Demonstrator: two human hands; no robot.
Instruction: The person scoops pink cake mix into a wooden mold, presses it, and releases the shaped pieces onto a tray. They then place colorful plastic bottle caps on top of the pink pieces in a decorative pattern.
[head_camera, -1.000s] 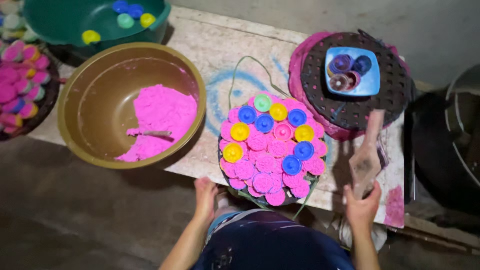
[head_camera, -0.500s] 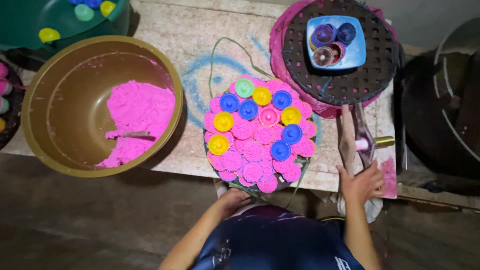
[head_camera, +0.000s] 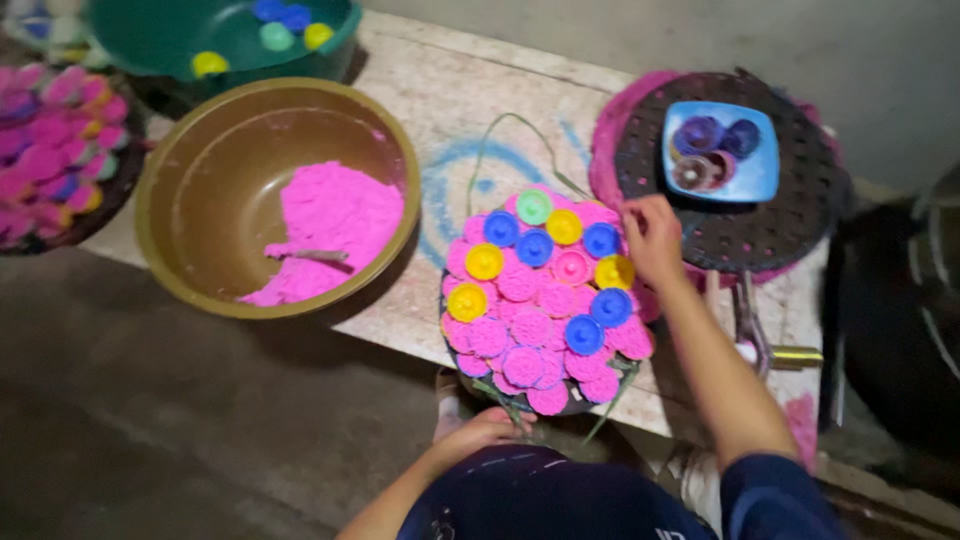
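Note:
A round tray (head_camera: 598, 398) sits on the bench in front of me, packed with several pink flower-shaped pieces (head_camera: 530, 328) and blue, yellow and green moulds (head_camera: 534, 247). My right hand (head_camera: 651, 238) reaches over the tray's far right edge, fingers curled by a yellow mould (head_camera: 614, 271); I cannot tell whether it grips anything. My left hand (head_camera: 486, 430) rests low at the tray's near edge, close to my lap. Left of the tray stands a brown bowl (head_camera: 180, 240) holding pink powder (head_camera: 325, 222).
A dark perforated round tray (head_camera: 780, 230) at the right carries a blue square dish (head_camera: 760, 175) with purple moulds. A green basin (head_camera: 160, 40) with loose moulds stands at the back left. Another tray of pink pieces (head_camera: 50, 160) lies far left. A metal tool (head_camera: 752, 330) lies near the bench's right end.
My right hand has let go of the tool at the bench's right end and moved up to the tray's far right edge. My left hand stayed at the tray's near edge.

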